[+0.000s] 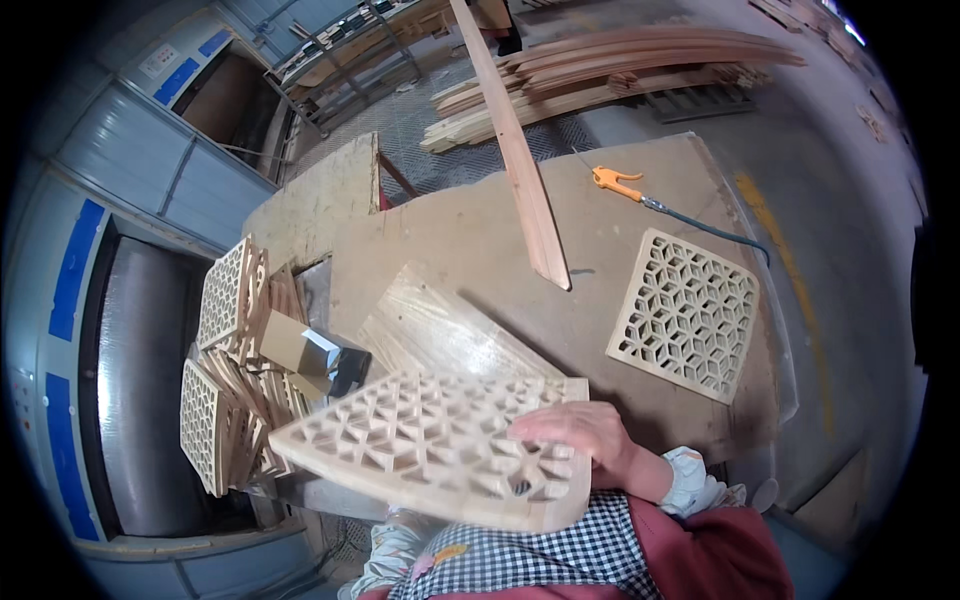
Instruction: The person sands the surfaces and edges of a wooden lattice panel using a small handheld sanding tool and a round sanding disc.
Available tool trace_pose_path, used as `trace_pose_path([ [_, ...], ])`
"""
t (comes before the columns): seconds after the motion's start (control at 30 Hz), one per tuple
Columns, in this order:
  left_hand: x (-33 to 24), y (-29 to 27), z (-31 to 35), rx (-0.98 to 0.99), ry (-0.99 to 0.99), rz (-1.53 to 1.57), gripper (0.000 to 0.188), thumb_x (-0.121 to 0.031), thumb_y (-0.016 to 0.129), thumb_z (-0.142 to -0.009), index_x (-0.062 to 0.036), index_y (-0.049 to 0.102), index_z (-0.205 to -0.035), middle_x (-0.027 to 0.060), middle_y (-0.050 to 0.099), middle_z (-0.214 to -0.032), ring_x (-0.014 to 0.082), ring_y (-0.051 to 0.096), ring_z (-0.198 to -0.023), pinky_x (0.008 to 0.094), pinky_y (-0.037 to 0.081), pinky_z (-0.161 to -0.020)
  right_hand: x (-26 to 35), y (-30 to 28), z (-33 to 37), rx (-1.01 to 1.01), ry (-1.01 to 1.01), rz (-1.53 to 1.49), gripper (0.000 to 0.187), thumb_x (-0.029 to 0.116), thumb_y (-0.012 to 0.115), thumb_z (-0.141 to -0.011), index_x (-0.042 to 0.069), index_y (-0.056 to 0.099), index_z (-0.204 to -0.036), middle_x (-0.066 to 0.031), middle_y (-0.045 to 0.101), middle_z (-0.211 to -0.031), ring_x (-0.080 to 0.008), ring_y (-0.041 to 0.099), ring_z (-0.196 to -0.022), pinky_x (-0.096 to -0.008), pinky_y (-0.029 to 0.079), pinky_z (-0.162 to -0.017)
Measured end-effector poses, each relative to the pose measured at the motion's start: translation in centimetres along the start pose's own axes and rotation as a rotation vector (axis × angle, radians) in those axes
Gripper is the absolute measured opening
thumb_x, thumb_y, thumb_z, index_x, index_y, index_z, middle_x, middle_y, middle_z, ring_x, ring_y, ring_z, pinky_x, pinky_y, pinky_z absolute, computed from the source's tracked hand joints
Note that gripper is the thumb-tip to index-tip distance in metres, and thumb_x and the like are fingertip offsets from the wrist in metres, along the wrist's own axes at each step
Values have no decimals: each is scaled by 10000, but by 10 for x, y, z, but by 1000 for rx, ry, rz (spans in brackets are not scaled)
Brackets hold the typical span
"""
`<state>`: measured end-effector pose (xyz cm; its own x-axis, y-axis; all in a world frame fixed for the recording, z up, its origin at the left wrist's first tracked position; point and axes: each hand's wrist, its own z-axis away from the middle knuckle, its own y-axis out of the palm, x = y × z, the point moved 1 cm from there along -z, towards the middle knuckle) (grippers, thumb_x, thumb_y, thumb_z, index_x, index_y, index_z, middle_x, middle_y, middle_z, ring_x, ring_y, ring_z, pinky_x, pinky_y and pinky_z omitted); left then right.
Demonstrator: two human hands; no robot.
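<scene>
A pale wooden lattice panel (440, 437) with a cut-out geometric pattern is held tilted close to my body, slightly blurred. My right hand (580, 432) is closed on its right edge, with the fingers lying over the top face. The left sleeve comes up from below to the panel's underside; my left hand is hidden behind the panel, so its fingers do not show. A second lattice panel (690, 315) lies on the workbench (430, 240) to the right. Beyond the held panel is a smooth wooden board (455, 325).
Stacked lattice panels (225, 300) stand at the left beside an open cardboard box (292, 345). A long wooden plank (515, 155) reaches over the bench's far side. An orange air blow gun (618, 183) with a hose lies far right. Timber (620, 70) is piled beyond; a machine with a roller (150, 385) stands left.
</scene>
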<state>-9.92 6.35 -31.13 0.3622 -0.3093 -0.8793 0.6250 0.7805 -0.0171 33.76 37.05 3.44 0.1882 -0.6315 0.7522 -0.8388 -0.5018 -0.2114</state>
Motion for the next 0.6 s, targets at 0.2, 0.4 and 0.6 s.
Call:
trace_pose_path([
  [0.2,-5,23,0,32,96,-163,350,-360,623,-1062,-66,545,-1235,123,689,-759,196,624,-462,343,499,-378,21,24,4,-38,-37,168,404,150,857,-782,30,740,-1150,-145,800,-1071,-312,798,-942,-380,635,-801],
  [0.4,-63,31,44,53,-84,-167,488,-559,566,-1059,-117,513,-1258,83,614,-650,167,571,-436,292,443,-376,34,52,26,-120,138,135,331,148,839,-819,19,752,-1111,-158,798,-1078,-268,787,-976,-354,616,-859],
  [0.6,-76,33,40,190,-135,19,513,-616,545,-1054,-108,565,-1114,70,618,-651,160,553,-433,299,448,-384,46,58,38,-270,410,124,183,71,690,-965,-8,755,-1116,-86,780,-1035,-170,743,-871,-306,610,-777],
])
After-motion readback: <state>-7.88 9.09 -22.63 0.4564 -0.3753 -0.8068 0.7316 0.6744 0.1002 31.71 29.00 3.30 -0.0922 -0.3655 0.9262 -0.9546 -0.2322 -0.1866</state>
